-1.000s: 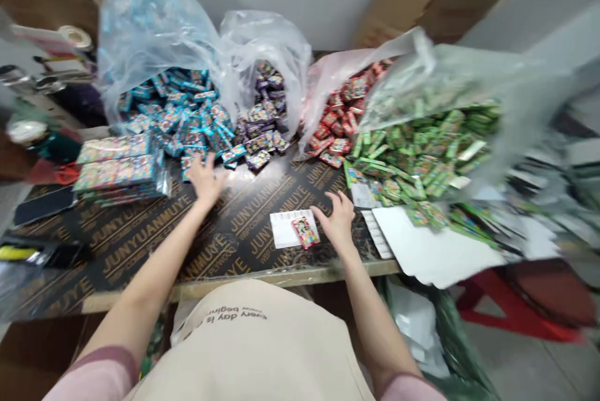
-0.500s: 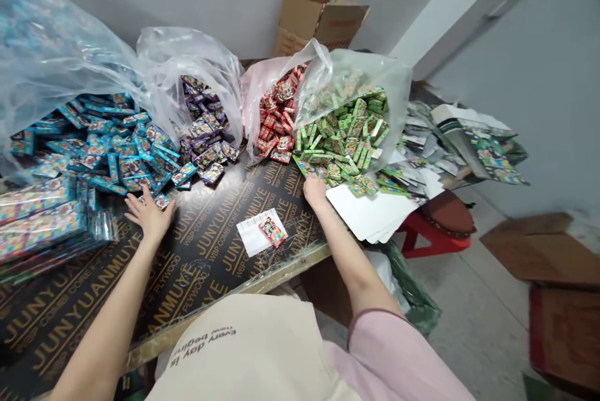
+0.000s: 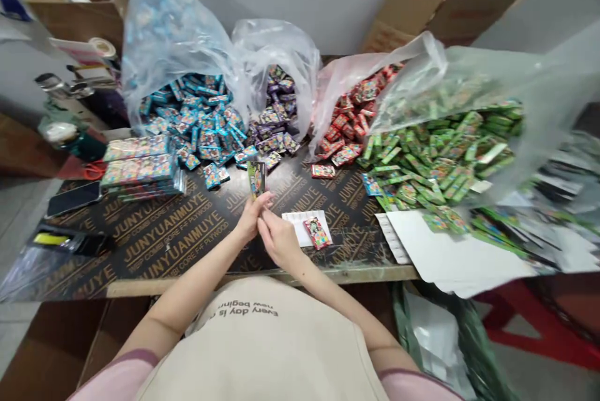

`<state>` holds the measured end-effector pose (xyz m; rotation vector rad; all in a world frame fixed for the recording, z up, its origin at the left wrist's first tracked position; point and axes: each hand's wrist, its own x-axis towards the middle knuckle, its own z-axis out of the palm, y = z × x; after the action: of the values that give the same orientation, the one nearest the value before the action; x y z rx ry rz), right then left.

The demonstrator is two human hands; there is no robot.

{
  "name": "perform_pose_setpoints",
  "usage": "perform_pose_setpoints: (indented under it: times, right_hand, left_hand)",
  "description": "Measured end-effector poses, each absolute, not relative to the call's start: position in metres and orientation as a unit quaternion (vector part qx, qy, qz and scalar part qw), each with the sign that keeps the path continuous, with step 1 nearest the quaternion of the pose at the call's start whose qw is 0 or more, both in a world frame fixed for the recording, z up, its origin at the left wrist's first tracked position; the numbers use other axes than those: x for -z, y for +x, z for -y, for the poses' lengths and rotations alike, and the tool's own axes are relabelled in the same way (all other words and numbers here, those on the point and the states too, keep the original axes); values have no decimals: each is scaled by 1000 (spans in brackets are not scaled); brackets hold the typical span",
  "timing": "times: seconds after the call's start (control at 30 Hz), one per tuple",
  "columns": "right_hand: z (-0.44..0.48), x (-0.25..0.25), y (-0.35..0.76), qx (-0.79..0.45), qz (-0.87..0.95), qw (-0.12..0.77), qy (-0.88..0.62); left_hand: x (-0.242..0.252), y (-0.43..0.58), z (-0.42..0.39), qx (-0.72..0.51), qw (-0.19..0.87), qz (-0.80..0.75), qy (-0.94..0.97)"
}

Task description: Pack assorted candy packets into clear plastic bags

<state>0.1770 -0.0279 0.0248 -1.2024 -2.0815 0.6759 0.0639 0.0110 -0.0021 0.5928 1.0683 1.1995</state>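
"Resting against the left hand, the right hand is curled; whether it grips cannot be told. The green-and-black packet is pinched by the left, over the tabletop."

"And the risk?"

"If pinched loosely, it could be dropped toward the purple packets at twelve."

"Its axis?"

"Twelve-to-six, the free end pointed to twelve."

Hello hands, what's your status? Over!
Left grip and right grip together. Green-edged packet held at near end. Red packet on white paper, close beside right grip.
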Motion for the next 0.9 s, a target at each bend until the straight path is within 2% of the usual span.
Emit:
perform_pose_setpoints:
  times: [0.1, 0.23, 0.4, 0.6, 0.67, 0.8, 0.9]
  right_hand:
    - [16, -28, 166, -311, 764, 391, -408]
    - [-21, -33, 176, -323, 705, 460, -433]
    - [-40, -36, 179, -366, 745, 391, -398]
    - [-42, -44, 185, -433, 818, 226, -303]
    - [-42, -45, 188, -460, 814, 201, -293]
    - [-43, -40, 189, -480, 796, 226, -291]
    - [-43, -28, 186, -452, 742, 335, -365]
  left_hand:
    - [-9, 47, 5, -513, 721, -434, 172]
    - [-9, 25, 31, -481, 762, -377, 215]
    - [0, 15, 46, -450, 771, -367, 261]
    - [-1, 5, 45, -432, 742, -389, 334]
    - [1, 4, 46, -426, 740, -399, 334]
    - [3, 6, 47, -436, 719, -422, 337]
    - [1, 6, 45, -458, 698, -443, 326]
